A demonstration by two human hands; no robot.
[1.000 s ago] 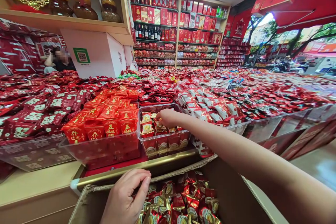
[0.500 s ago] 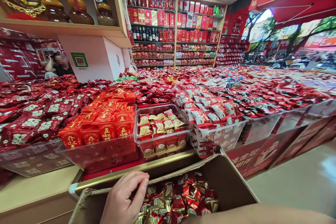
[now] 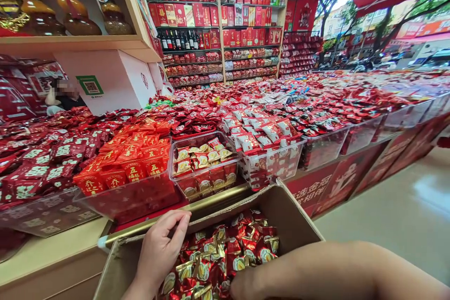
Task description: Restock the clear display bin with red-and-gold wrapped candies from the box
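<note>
An open cardboard box (image 3: 298, 213) holds many small red and gold wrapped candies (image 3: 211, 262). My left hand (image 3: 162, 243) is at the box's far edge, thumb and fingers closed on the cardboard rim. Down among the candies is my right hand (image 3: 248, 283), its fingers hidden by the wrappers and blurred, so what they hold cannot be seen. Beyond the box stands a clear plastic bin (image 3: 207, 179), partly filled with similar candies in neat rows.
Orange-red packets (image 3: 133, 154) fill a bin at the left, white and red packets (image 3: 260, 133) one at the right. A gold counter edge (image 3: 151, 226) runs behind the box. Stocked shelves (image 3: 220, 33) stand behind; a person (image 3: 66, 96) sits far left.
The view has shifted, bringing more of the box's contents into sight. My right forearm and hand now show inside the box. My left hand still holds the rim.
</note>
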